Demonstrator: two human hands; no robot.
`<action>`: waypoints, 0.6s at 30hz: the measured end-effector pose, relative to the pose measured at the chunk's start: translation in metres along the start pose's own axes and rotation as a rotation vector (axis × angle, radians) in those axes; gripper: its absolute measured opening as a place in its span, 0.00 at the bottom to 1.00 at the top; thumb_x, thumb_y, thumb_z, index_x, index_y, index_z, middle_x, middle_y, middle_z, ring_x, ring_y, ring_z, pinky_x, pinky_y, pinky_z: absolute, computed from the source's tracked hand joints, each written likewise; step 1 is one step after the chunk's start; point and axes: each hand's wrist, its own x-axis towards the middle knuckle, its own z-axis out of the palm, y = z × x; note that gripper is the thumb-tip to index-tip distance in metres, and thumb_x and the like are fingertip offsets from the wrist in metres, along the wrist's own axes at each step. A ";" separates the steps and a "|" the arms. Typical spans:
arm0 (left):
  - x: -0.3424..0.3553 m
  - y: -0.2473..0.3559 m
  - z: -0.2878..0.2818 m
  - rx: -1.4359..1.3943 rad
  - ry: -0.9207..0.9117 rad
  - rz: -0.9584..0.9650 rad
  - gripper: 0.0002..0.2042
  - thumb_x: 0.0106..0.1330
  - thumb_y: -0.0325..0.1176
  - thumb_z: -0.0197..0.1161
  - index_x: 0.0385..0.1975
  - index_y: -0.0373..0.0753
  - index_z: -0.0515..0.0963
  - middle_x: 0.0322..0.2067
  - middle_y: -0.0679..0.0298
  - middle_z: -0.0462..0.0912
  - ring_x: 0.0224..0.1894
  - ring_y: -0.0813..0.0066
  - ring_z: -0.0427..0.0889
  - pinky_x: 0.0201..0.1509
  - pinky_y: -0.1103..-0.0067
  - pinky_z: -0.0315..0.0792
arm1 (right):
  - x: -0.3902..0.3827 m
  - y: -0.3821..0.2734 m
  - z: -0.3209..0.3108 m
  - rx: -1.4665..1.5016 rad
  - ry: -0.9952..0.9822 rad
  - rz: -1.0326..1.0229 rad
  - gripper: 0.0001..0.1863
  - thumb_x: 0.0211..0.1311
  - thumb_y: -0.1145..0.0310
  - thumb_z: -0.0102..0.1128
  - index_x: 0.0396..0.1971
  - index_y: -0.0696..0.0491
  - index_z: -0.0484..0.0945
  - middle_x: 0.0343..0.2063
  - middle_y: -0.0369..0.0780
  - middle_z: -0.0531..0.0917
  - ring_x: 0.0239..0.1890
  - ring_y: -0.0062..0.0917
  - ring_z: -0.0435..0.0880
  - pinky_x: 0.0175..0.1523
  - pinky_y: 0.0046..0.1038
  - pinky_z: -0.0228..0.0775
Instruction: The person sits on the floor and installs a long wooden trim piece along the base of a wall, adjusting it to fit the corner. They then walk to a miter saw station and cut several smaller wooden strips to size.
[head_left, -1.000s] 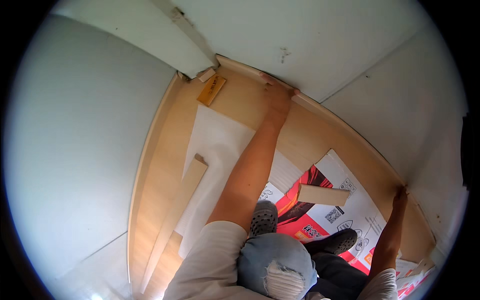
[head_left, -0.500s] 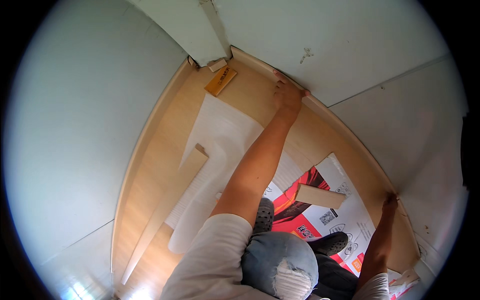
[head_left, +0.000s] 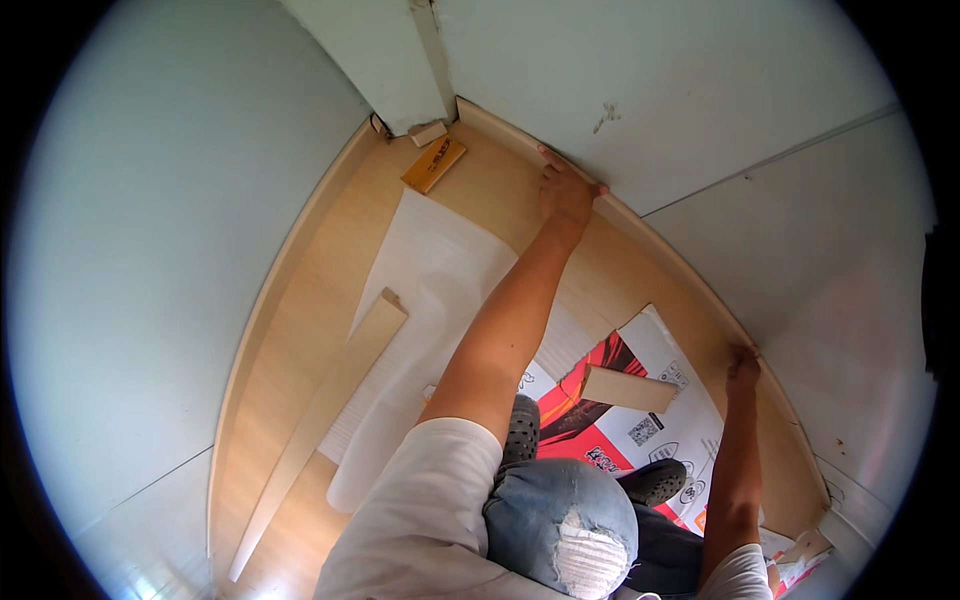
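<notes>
- Along the right-hand wall (head_left: 700, 100), a pale skirting board (head_left: 500, 132) edges the wood-look floor (head_left: 490, 180).
- The left hand (head_left: 568, 195) touches this board nearer the corner, its fingers (head_left: 552, 163) spread apart.
- The right hand (head_left: 742, 368) meets it farther along; I cannot tell whether those fingers are clamped.
- On printed cardboard (head_left: 590, 445) lies a short board offcut (head_left: 628, 389).
- A long loose strip (head_left: 322, 420) lies beside white sheeting (head_left: 435, 240).
</notes>
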 end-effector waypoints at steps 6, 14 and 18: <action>0.000 -0.005 -0.003 -0.047 0.004 0.050 0.70 0.48 0.56 0.80 0.72 0.20 0.31 0.58 0.41 0.73 0.61 0.50 0.74 0.63 0.69 0.72 | -0.006 -0.007 0.012 -0.023 -0.100 -0.003 0.19 0.81 0.54 0.43 0.42 0.51 0.79 0.32 0.36 0.87 0.19 0.13 0.70 0.16 0.16 0.50; 0.022 -0.052 -0.025 -0.031 0.180 0.233 0.50 0.62 0.49 0.70 0.71 0.21 0.47 0.49 0.38 0.80 0.50 0.46 0.81 0.52 0.64 0.78 | -0.025 -0.018 0.024 0.011 0.053 0.006 0.22 0.81 0.54 0.42 0.40 0.56 0.80 0.31 0.40 0.87 0.17 0.18 0.72 0.17 0.20 0.54; 0.093 -0.178 -0.082 0.139 0.670 0.464 0.24 0.67 0.40 0.64 0.55 0.27 0.72 0.43 0.46 0.84 0.48 0.49 0.83 0.46 0.61 0.78 | -0.019 -0.008 0.034 -0.109 0.000 -0.008 0.22 0.80 0.52 0.45 0.38 0.55 0.81 0.29 0.39 0.87 0.18 0.18 0.72 0.18 0.20 0.55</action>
